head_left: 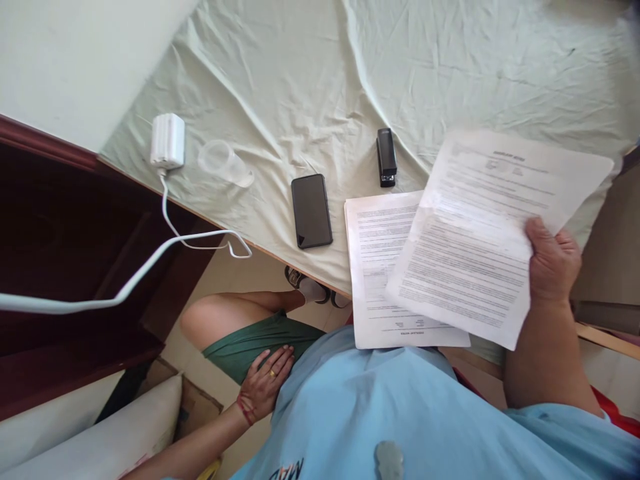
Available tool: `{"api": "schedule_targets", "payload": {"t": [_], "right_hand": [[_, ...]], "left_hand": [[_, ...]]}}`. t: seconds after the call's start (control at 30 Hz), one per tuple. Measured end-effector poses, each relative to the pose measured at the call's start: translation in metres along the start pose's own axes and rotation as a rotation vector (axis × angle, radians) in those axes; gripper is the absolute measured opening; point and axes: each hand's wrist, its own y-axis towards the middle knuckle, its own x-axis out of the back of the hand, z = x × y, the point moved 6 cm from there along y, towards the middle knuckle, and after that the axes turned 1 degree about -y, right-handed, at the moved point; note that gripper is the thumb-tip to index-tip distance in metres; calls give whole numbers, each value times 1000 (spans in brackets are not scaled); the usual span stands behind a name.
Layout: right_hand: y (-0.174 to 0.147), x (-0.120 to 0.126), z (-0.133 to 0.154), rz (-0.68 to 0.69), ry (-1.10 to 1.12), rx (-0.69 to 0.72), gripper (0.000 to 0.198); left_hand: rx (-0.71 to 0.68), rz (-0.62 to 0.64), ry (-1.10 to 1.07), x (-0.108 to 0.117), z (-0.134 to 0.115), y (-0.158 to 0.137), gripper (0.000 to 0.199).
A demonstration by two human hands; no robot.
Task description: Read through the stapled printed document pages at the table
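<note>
My right hand (553, 260) grips the edge of a printed sheet of paper (465, 233), thumb on top and fingers beneath. The sheet is tilted and partly covers more printed papers (383, 267), which lie at the front edge of the bed-like covered surface. Resting flat on my thigh, over green shorts, my left hand (267, 380) has its fingers stretched out and holds nothing. A black stapler (387, 157) lies just beyond the papers. Left of them is a dark-screened smartphone (311, 211).
A pale green cloth (300, 80) with wrinkles covers the surface. At its left stand a white power adapter (168, 141) with a thick white cable (125, 290) hanging over the edge, and a clear plastic cup (220, 161) lying on its side. Dark wooden furniture (75, 240) is at far left.
</note>
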Motion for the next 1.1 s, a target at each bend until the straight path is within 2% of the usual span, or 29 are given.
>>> {"api": "schedule_targets", "payload": {"t": [0.1,0.23,0.33,0.4,0.47,0.53,0.63,0.8,0.97,1.1], "right_hand": [[-11,-12,-6,90,-5,9,37],[-26,-25,-15,312,-227,0,39],[-34,-34,-11,450,-381,121,39],[-38,-41,-10,526,-385,143,45],[-40,-46,-11,570,-318,87,55],[-40,-47,-13,565,-271,37,60],[-40,-46,-12,547,-281,25,56],[-43,-45,-17,594,-308,20,55],[-46,-50,-13,631,-419,147,51],[-42,-50,7,520,-558,337,38]], "left_hand": [[-19,27,17,-1,0,0,49],[9,-1,-11,-1,1,-2,50],[9,34,-19,-3,1,-4,49],[21,36,-26,-3,2,-4,48],[27,39,-25,-2,2,-4,47],[4,43,-10,-1,1,-3,47],[-3,30,-6,-1,1,-3,47],[26,8,-19,-8,2,-8,51],[19,-10,-7,-8,4,-10,51],[-6,23,10,0,6,11,39]]}}
